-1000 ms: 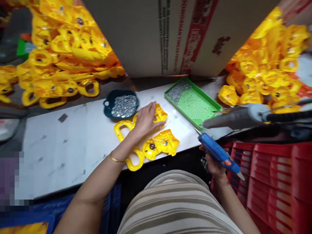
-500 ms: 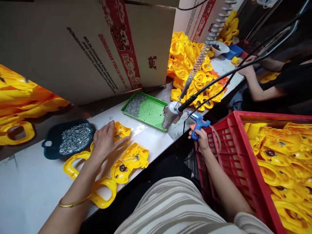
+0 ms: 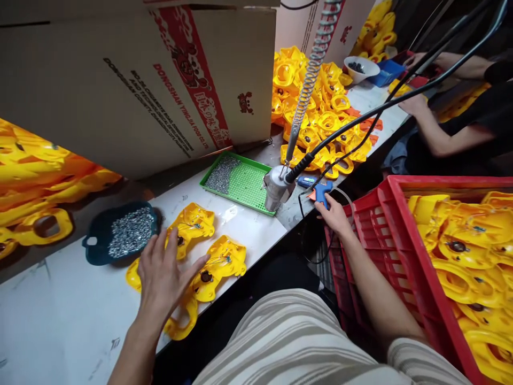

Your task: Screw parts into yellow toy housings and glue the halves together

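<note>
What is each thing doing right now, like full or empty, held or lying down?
Left hand: open, flat over two yellow shells.
Right hand: on the glue gun, at the table edge.
Bowl: full of screws.
Green tray: partly filled.
Red crate: holds shells.
Screwdriver: hanging, unheld.

A big cardboard box [image 3: 136,80] stood along the worktop's [image 3: 60,331] back edge. In front of it lay a green tray [image 3: 244,184] and a dark dish [image 3: 100,235], both holding screws. A red crate [image 3: 404,251] of yellow shells stood off the right end.
</note>
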### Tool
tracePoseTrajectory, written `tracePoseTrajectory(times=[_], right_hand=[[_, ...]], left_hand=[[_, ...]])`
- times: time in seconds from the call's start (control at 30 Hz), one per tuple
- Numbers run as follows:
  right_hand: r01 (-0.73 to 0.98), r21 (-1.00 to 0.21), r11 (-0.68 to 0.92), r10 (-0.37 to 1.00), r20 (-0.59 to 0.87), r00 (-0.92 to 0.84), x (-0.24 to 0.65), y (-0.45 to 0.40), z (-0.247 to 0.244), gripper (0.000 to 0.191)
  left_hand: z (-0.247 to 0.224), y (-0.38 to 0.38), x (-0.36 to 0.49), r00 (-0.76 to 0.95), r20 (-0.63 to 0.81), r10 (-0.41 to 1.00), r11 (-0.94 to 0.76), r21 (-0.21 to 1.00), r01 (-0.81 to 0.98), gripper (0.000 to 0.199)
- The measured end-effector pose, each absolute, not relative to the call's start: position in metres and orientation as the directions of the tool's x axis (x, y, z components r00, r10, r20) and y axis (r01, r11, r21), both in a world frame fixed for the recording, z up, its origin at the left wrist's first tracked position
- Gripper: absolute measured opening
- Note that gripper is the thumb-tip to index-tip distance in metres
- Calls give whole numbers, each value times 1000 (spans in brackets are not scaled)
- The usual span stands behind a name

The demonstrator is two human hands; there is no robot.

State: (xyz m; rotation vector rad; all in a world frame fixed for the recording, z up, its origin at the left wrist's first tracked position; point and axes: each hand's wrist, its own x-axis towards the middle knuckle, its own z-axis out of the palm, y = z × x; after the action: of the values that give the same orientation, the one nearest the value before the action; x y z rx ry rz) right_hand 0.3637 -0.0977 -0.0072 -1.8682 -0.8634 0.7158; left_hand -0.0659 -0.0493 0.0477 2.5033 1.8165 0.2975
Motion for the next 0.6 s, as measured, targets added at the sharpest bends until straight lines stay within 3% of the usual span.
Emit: tracePoseTrajectory(times=[0.17, 0.27, 0.33, 0.4, 0.47, 0.53, 0.6], right_hand=[[448, -814, -370, 793, -26, 608, 359, -104, 0, 59], [581, -766, -276, 731, 226, 644, 344, -116, 22, 37], [558, -817, -146, 628, 360, 690, 326, -128, 44, 27], [425, -905, 3, 636, 330, 697, 303, -139, 65, 24], [371, -927, 56, 782, 271, 561, 277, -144, 79, 20], [414, -908, 54, 937, 190, 294, 254, -143, 82, 19], [489, -868, 86, 987, 140, 76, 236, -137, 76, 20]], left_hand=[[41, -81, -69, 264, 89, 960, -276, 160, 948, 83], [36, -97, -67, 228, 88, 970, -240, 188, 952, 83], [32, -105, -64, 199, 92, 976, -214, 210, 954, 81], [29, -111, -61, 163, 93, 982, -180, 230, 956, 79], [27, -117, -56, 121, 91, 988, -141, 256, 956, 78], [27, -123, -52, 92, 69, 993, -108, 280, 954, 79], [25, -128, -51, 68, 43, 997, -78, 291, 953, 83]])
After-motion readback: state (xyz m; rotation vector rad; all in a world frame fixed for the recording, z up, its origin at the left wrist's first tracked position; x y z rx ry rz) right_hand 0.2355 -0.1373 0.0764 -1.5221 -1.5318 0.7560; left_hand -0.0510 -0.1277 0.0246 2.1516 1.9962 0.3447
